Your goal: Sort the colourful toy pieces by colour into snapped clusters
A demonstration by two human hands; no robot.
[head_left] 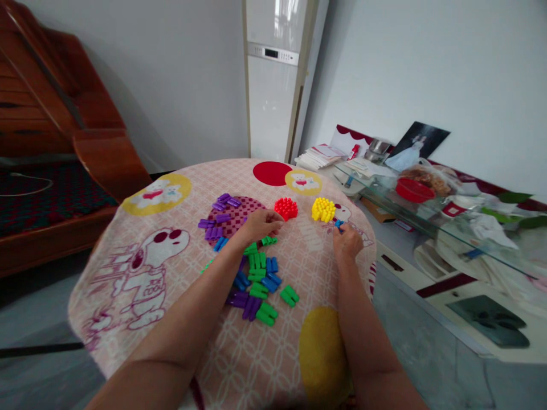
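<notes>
My left hand (262, 224) is over the middle of the table, fingers loosely bent and partly apart, beside a knobby red cluster of plastic pieces (286, 208). No object shows in it. Further right, my right hand (347, 242) pinches a small blue plastic piece (339, 224) just below a knobby yellow cluster (323, 209). Under and around my left forearm lie loose double-barrelled plastic pieces: green ones (267, 314), blue ones (272, 282) and purple ones (251, 307). More purple pieces (213, 232) sit beyond the forearm. The forearm hides some pieces.
A patterned cloth (171, 319) covers the round-edged table. To the right stands a glass-topped cabinet (453, 228) with papers, a red bowl (414, 190) and bags. A wooden bench (100, 159) is at left, a tall white appliance (273, 97) behind the table.
</notes>
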